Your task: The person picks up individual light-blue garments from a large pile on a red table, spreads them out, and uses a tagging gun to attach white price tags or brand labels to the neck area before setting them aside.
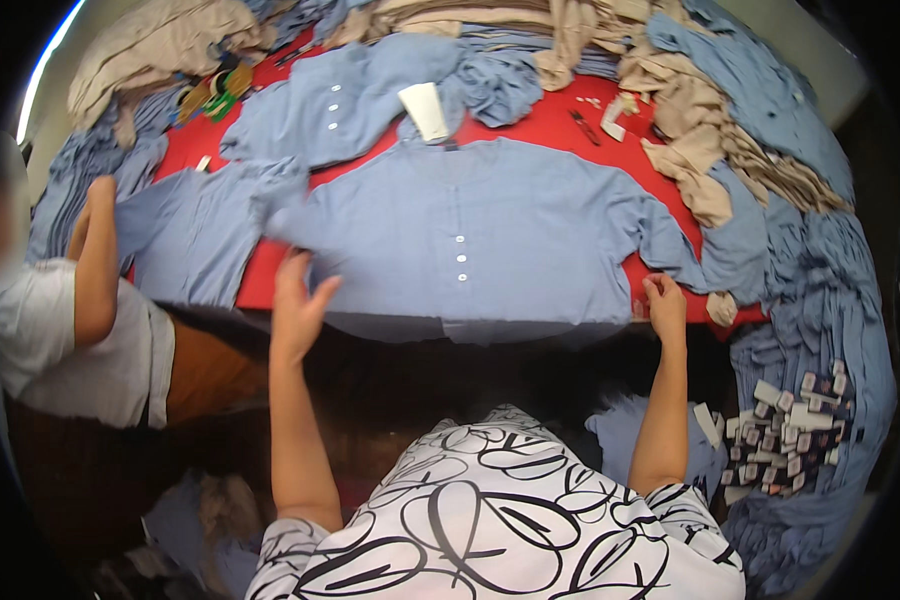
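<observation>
A light blue long-sleeved shirt (400,240) with white buttons down its middle lies spread in front of me, its hem along the table's near edge. By its left side, my left hand (300,305) is open, thumb and fingers apart. The left sleeve just beyond that hand is smeared by motion. At the lower right, between the hem corner and the right cuff, my right hand (666,300) has its fingertips drawn together. Whatever they pinch, if anything, is too small to make out.
A co-worker (90,320) stands at the left by another blue shirt (195,235). The red-covered table (560,125) holds a folded blue shirt (315,105), a white card (425,112), small snips (584,127) and tape rolls (220,92). Garment piles surround it; many tags (785,430) lie right.
</observation>
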The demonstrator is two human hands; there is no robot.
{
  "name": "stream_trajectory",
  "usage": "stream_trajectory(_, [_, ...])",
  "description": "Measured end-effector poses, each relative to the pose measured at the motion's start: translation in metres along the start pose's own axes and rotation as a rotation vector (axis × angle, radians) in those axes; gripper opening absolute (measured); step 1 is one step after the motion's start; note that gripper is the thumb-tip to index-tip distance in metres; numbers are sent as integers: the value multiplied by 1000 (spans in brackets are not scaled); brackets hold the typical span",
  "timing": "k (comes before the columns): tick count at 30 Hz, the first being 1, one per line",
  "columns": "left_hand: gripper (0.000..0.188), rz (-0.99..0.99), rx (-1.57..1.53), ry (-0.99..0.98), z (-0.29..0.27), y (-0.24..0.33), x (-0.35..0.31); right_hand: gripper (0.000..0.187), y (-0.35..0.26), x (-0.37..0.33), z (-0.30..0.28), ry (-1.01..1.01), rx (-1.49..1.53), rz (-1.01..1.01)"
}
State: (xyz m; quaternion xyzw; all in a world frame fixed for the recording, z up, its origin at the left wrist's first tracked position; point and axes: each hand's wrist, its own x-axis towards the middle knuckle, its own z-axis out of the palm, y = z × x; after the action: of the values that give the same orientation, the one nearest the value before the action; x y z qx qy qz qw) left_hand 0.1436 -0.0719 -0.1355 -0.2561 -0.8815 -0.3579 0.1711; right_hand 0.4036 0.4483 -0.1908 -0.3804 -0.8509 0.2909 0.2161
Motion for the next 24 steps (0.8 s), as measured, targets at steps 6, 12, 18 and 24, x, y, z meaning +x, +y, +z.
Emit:
stream_trajectory(6, [47, -442, -36, 34, 1, -4, -14, 38, -39, -3, 4, -157, -58, 143])
stream_trajectory(12, [34, -390, 321, -196, 37, -24, -14, 34, -22, 31, 14, -352, -186, -191])
stream_trajectory(18, [22, -357, 48, -167, 14, -50, 74, 26, -57, 109, -13, -402, 377, 116])
stream_trajectory(24, [50, -184, -789, 303, 13, -35, 188, 26, -99, 182, 10, -56, 921, -234])
